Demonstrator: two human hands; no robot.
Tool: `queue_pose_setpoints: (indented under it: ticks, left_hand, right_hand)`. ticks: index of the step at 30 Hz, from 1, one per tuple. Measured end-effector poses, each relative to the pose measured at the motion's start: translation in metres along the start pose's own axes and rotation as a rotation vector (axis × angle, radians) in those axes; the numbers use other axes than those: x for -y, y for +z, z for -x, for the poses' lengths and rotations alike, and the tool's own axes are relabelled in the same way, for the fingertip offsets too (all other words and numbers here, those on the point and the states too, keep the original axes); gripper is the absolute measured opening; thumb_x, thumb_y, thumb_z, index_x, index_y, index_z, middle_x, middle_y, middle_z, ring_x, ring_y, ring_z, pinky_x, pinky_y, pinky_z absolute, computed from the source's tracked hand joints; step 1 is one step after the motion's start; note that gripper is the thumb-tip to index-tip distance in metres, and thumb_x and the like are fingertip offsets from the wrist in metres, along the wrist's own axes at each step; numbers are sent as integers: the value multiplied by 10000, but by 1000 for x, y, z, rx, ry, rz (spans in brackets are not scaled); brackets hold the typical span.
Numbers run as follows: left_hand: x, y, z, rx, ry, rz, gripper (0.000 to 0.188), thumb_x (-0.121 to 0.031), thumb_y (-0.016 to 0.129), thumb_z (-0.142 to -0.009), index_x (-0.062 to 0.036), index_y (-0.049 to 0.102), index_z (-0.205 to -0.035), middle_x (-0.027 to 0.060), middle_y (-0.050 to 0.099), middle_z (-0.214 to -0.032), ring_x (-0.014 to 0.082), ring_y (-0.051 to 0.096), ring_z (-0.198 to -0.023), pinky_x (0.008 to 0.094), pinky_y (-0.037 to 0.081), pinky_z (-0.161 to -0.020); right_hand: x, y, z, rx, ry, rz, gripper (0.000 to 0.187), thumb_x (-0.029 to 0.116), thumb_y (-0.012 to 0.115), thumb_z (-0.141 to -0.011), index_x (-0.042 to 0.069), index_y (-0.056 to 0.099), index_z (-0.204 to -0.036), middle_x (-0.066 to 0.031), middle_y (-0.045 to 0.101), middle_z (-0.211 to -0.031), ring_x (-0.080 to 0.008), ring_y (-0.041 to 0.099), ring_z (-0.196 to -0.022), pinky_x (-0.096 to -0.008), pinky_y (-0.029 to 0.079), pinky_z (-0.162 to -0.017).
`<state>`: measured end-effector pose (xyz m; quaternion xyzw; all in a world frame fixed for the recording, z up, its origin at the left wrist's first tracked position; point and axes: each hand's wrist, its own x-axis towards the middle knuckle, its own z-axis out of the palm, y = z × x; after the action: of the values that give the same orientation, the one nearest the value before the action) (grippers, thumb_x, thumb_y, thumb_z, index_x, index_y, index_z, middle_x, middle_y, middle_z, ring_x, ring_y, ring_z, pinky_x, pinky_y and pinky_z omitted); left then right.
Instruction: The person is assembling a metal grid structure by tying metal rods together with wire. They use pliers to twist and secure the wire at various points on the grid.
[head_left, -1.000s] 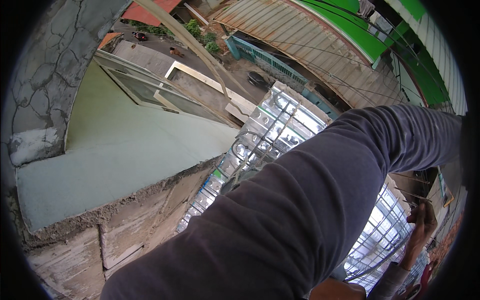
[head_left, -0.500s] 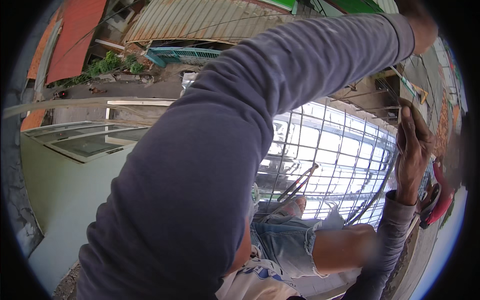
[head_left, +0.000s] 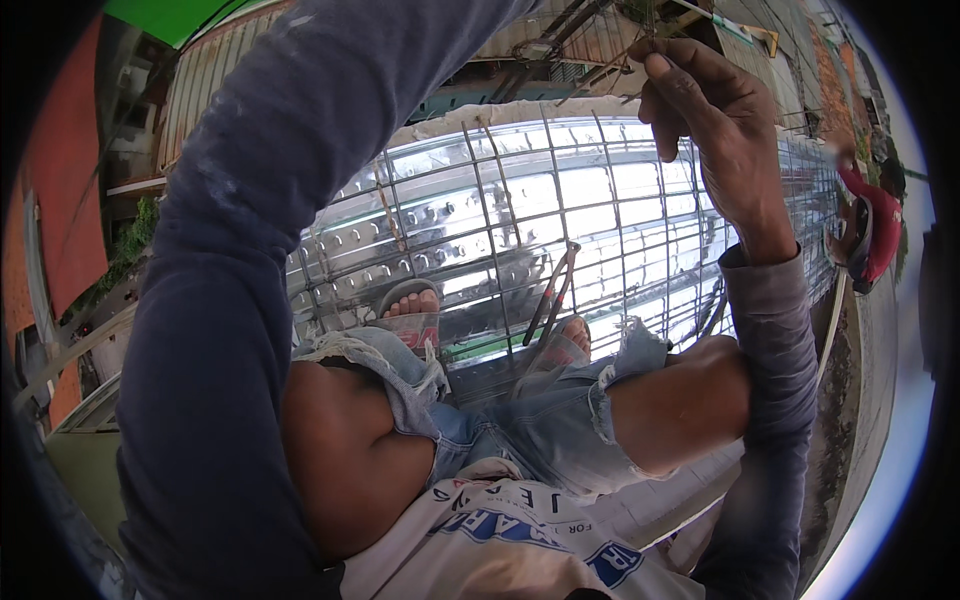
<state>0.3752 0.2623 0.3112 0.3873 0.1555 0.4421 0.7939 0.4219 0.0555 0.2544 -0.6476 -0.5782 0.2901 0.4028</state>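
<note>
My right hand (head_left: 715, 130) is raised above the far part of a steel bar mesh (head_left: 562, 208), thumb and forefinger pinched together. A thin dark strand that looks like wire (head_left: 650, 17) rises from the fingertips. My left arm (head_left: 235, 200), in a dark sleeve, reaches up past the top edge, so its hand is out of sight. Pincers (head_left: 546, 303) with reddish handles lie on the mesh between my sandalled feet. Beneath the bars is shiny, dimpled metal sheeting (head_left: 440, 215).
At the far right, a person in a red top (head_left: 882, 235) crouches by the mesh. Corrugated roofs (head_left: 205, 85) and a red roof (head_left: 65, 160) lie beyond the edge on the left. Bars and wires crowd the top of the view.
The view has shifted, showing more mesh and both my feet. My left hand, blurred at upper right before, has left the picture. My right hand appears further left and higher, still pinched.
</note>
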Motion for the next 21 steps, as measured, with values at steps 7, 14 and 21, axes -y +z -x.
queue_pose_setpoints:
  ticks: [7, 14, 21]
  left_hand:
    - [28, 4, 24, 300, -69, 6, 258, -273, 577, -1075, -50, 691, -1019, -25, 549, -747, 78, 458, -575, 249, 355, -507]
    - [24, -16, 24, 393, 8, -307, 337, -322, 612, -1106, -27, 749, -1193, 17, 698, -908, 99, 647, -776, 281, 524, -683]
    - [18, -13, 29, 381, -1, -436, 370, -298, 592, -1131, 5, 733, -1289, 1, 637, -921, 85, 522, -758, 269, 525, -753]
  right_hand:
    - [-4, -5, -6, -150, -41, -340, 321, 282, 692, -1071, -7, 734, -1205, -73, 748, -818, -94, 675, -611, -241, 540, -546]
    - [0, -25, -3, -245, 152, -345, 223, 214, 725, -1046, -6, 732, -1085, 4, 637, -737, -63, 553, -601, -233, 452, -546]
    - [-13, -22, -3, -345, -77, 607, 190, 152, 736, -954, -21, 801, -993, -170, 753, -812, -300, 711, -677, -399, 539, -668]
